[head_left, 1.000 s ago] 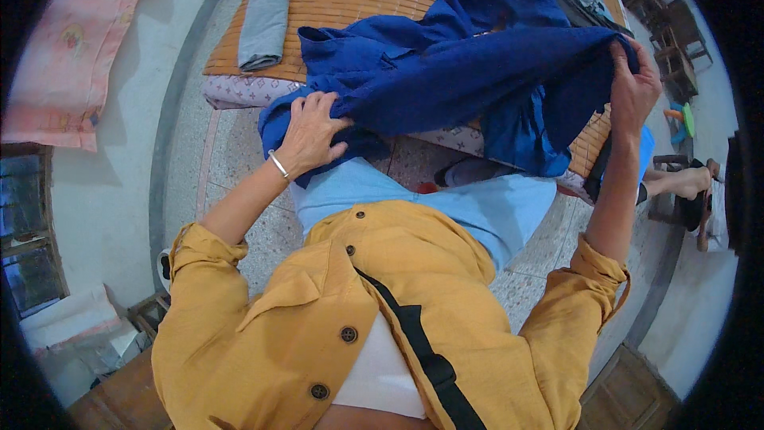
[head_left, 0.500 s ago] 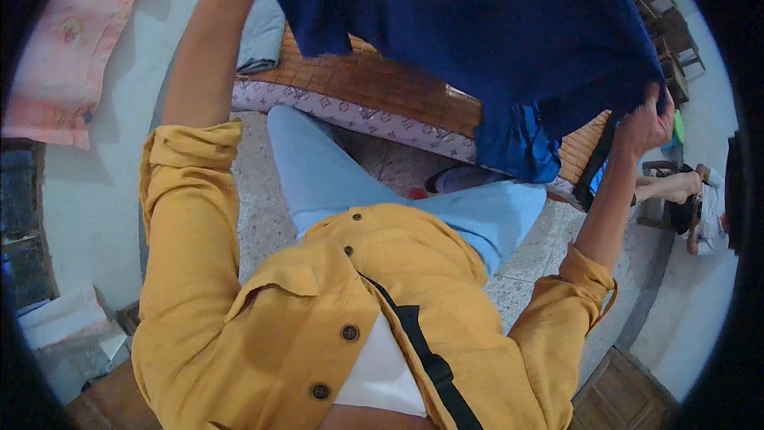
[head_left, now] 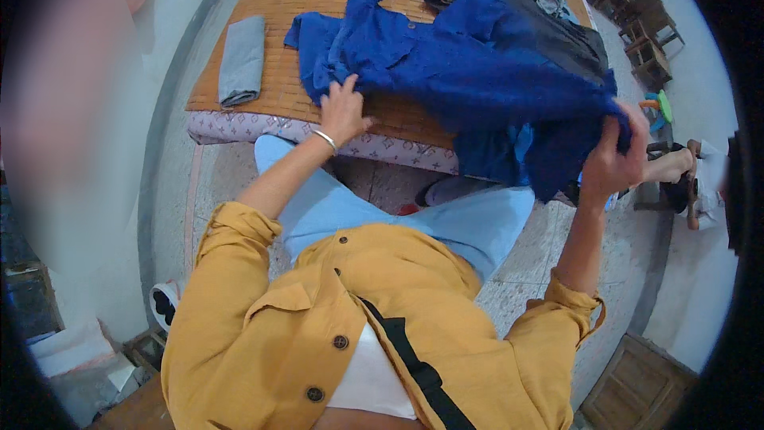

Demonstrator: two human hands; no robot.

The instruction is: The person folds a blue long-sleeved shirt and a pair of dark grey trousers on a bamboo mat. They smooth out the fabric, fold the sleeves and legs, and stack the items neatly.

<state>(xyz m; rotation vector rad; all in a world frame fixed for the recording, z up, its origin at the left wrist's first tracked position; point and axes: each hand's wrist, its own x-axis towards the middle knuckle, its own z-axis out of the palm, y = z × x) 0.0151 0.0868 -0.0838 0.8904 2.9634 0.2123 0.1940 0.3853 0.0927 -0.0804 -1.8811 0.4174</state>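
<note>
While I stand at the near edge of the bed [head_left: 239, 123], the blue garment [head_left: 446, 72] is half laid out and half in the air; its left part lies spread on the woven mat [head_left: 263, 8] that tops the bed, its right part hangs off the bed's near right corner, lifted in my fist; step in hand, as I judge it: spreading the garment flat on the bed before any fold.

Left hand [head_left: 344, 107]: palm down at the garment's near left hem, fingers spread and pressing cloth to the mat; a flat pin, not a pinch; thin bracelet at the wrist.

Right hand [head_left: 613, 155]: closed tight on a bunch of the blue cloth, held up off the bed's right side, fabric draping below the fist; hold looks firm.

Around the bed: folded grey cloth [head_left: 241, 60] on the mat, well to the left of the garment; dark and striped clothes heaped at the far side of the bed, behind the garment; patterned pink cloth at the far left end; wooden chairs beyond the bed's far right.

Next move, by my reckoning: carry the right fistful over the bed and lower it onto the mat, keeping the left palm down so the hem does not slide; the bunched cloth wants shaking loose first, or it will land creased; watch the grey cloth is not dragged.
</note>
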